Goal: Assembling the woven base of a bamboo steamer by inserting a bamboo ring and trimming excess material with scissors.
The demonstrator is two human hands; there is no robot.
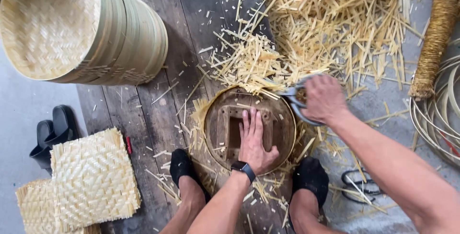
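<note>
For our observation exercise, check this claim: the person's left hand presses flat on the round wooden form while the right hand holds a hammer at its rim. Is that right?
Not quite. In the head view the left hand does press flat on the round wooden form, but the right hand holds grey metal shears, not a hammer.

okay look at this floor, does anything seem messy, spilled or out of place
Yes. Cut bamboo strips lie scattered across the planks, and spare scissors sit half buried by the right foot.
</note>
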